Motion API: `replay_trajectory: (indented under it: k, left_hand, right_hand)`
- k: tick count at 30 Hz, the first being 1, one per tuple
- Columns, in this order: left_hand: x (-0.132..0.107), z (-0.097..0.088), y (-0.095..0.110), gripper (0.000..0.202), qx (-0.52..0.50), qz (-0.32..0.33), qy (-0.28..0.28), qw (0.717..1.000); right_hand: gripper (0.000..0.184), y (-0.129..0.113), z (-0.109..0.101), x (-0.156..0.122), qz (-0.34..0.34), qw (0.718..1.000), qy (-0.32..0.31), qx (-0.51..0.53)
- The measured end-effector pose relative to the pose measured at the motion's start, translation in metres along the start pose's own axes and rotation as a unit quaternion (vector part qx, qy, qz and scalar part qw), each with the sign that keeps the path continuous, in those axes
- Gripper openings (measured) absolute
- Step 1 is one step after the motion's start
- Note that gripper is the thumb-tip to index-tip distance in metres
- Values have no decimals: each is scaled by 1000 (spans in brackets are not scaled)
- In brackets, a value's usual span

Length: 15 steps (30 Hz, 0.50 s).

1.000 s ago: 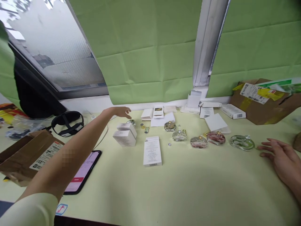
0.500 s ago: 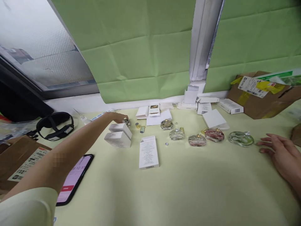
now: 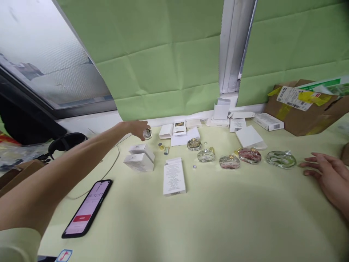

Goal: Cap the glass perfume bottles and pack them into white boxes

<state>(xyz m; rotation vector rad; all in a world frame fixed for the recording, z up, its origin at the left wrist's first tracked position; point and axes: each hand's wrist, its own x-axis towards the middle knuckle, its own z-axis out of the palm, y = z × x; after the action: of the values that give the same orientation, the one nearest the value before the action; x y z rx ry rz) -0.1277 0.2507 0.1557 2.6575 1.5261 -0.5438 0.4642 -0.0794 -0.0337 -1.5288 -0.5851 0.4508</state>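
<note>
My left hand [image 3: 138,129] reaches to the back of the table, its fingers closed round a small glass perfume bottle [image 3: 147,134], partly hidden by the hand. In front of it stand two white boxes [image 3: 139,162], side by side. Over at the right edge, my right hand [image 3: 329,176] has its fingers stretched out with nothing in them. Just left of its fingertips lies a clear perfume bottle with green inside [image 3: 280,159]. More bottles lie in a row: a red one [image 3: 249,155], a pinkish one [image 3: 229,162], a clear one [image 3: 205,156] and a dark-patterned one [image 3: 194,145].
Small caps [image 3: 166,150] lie near the middle, behind an upright-printed white carton [image 3: 174,177] lying flat. Several white boxes [image 3: 222,109] line the back wall. A brown cardboard box [image 3: 291,116] stands at back right. A phone [image 3: 87,209] lies front left beside a cable.
My left hand has lifted slightly and moved farther back with the perfume bottle. The left forearm no longer covers the phone. My right hand stays nearly in place.
</note>
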Motion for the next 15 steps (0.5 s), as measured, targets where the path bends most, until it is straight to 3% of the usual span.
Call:
replay_trajectory:
  k: [3,7,8,9,11,13,15]
  left_hand:
    - [-16,-28,30,73,94,68,7,993]
    - [-45,-52,81,65,64,153,43,985]
    - [-52,-55,95,65,47,168,47,984]
    - [-60,-58,109,66,33,187,50,980]
    - [-75,-60,138,68,19,237,60,970]
    - [-89,-59,168,68,8,289,68,955]
    - [-101,-55,197,63,-14,334,68,940]
  right_hand:
    - [24,-9,-1,-5,-30,999,14,-23]
    - [22,-51,15,-30,-190,975,89,-73]
    - [22,-66,24,-42,-222,970,65,-73]
    - [25,-82,36,-56,-235,969,29,-70]
    - [30,-109,64,-87,-204,966,-140,-78]
    - [36,-128,97,-118,-147,934,-323,-41]
    - [51,-136,129,-143,-86,893,-441,-33]
